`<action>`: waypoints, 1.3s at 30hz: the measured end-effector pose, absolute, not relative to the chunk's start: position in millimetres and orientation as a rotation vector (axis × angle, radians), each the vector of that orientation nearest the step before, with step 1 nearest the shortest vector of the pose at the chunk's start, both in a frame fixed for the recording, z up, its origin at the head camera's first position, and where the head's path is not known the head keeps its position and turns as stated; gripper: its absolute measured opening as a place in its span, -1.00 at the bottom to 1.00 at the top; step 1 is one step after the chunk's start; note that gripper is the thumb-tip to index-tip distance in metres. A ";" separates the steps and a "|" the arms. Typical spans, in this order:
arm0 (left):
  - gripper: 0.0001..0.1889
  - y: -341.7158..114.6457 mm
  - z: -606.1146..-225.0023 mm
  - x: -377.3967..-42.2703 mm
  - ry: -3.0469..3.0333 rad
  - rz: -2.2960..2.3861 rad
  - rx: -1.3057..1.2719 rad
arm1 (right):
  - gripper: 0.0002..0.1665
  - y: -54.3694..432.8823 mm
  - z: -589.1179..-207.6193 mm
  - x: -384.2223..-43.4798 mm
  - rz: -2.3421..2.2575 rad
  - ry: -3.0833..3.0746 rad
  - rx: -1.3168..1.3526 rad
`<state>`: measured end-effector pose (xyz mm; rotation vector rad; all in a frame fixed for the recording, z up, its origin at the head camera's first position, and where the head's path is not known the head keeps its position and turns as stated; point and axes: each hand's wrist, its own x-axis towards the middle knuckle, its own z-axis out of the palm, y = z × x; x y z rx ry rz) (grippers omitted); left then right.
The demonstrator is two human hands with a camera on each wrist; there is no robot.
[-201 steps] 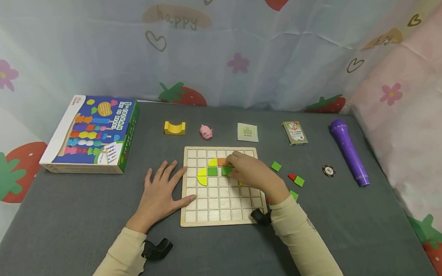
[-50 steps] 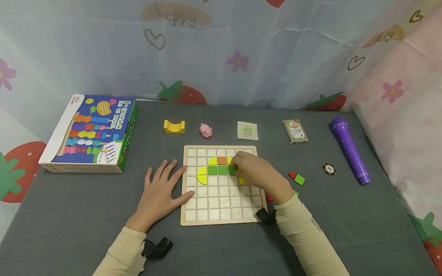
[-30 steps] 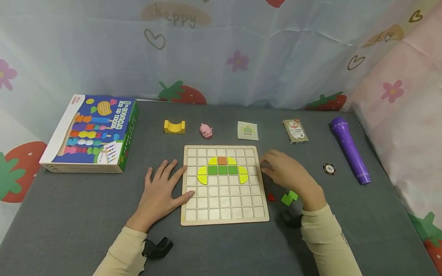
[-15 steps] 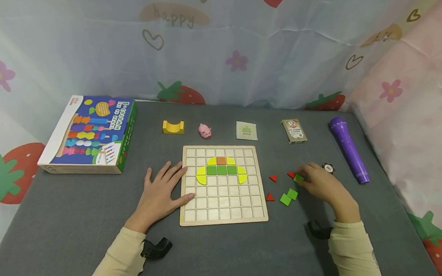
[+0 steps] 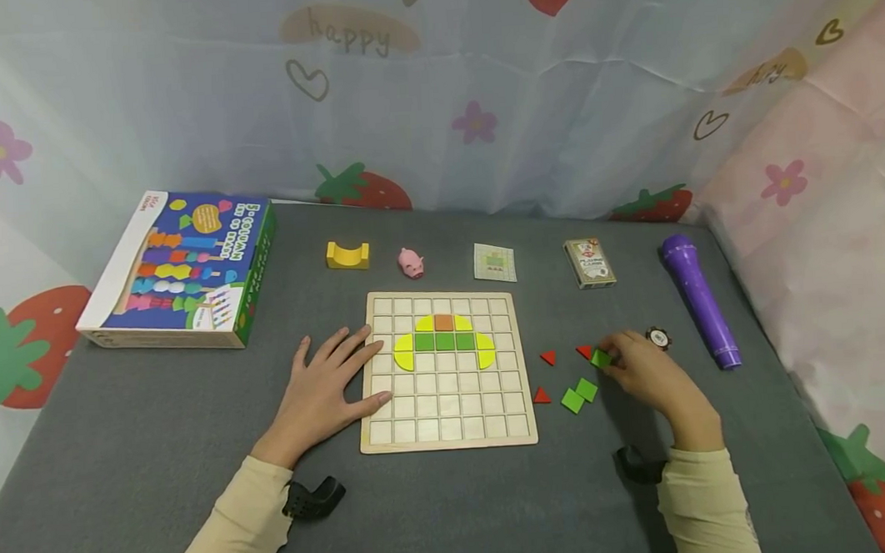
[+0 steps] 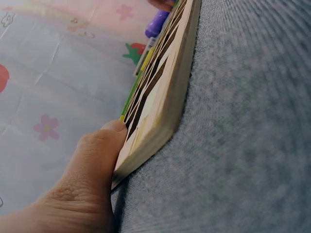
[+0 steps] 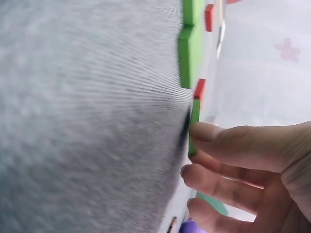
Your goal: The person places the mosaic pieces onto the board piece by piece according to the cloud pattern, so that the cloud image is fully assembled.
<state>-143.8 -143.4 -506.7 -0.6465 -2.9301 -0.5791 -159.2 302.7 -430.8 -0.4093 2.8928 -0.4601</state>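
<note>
My left hand [image 5: 321, 393] rests with spread, straight fingers at the left edge of the wooden grid board [image 5: 451, 443]; in the left wrist view its thumb [image 6: 92, 155] lies on the board's rim. Right of the board, my right hand [image 5: 652, 374] pinches a green square tile [image 5: 599, 358] between thumb and fingers, low over the cloth. A red triangle tile [image 5: 583, 351] lies just beside that tile. The board bears an orange tile [image 5: 442, 322] above a row of three green tiles [image 5: 444, 341], with yellow curved tiles [image 5: 404, 353] around them.
Two green tiles [image 5: 572, 401] and two red triangles [image 5: 542, 396] lie right of the board. Behind stand a yellow block [image 5: 347, 256], pink pig [image 5: 411, 263], pattern card [image 5: 494, 263] and card box [image 5: 590, 263]. A chip [image 5: 658, 338], purple microphone [image 5: 701, 300] and game box [image 5: 187, 273] flank them.
My right hand has moved from the board to the loose tiles at right and taken hold of a green one. The board's green row has grown to three. My left hand has shifted only slightly.
</note>
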 end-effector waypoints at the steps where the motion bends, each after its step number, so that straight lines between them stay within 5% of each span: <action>1: -0.18 -143.0 -506.5 -143.5 -2.924 -0.585 -0.642 | -0.69 302.8 -429.4 -158.9 -0.458 2.897 -0.414; 39: -0.21 -131.8 -504.2 -137.2 -2.916 -0.654 -0.522 | -0.70 153.1 -432.5 -175.9 -0.340 2.797 -0.916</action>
